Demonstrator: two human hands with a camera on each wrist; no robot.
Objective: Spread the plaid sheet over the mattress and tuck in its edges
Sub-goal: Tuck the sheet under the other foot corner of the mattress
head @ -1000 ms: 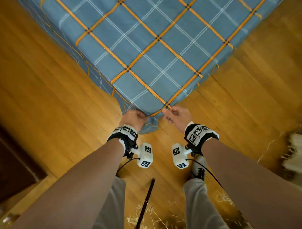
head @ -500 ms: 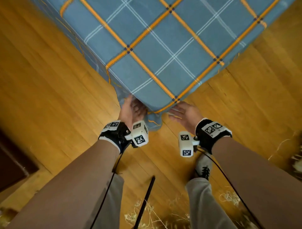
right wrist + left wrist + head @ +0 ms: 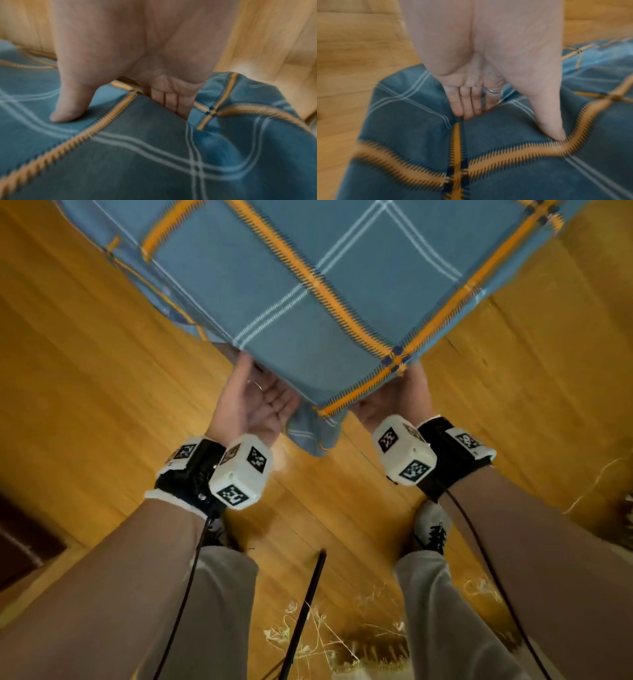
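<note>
Under plaid sheet (image 3: 308,285) corner, left hand (image 3: 253,402) fingers (image 3: 467,102), right hand (image 3: 394,395) fingers (image 3: 169,100)

I count one plaid sheet (image 3: 274,268), one left hand (image 3: 255,405), one right hand (image 3: 394,402), two wrist cameras (image 3: 241,470) (image 3: 404,455) and one ring (image 3: 257,386).

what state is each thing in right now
plaid sheet, spread flat on top, its corner hanging loose, untucked
left hand, palm up, straight fingers under the sheeted corner, thumb pressing the sheet
right hand, palm up, fingers under the corner, thumb on the sheet
mattress, hidden beneath the sheet
</note>
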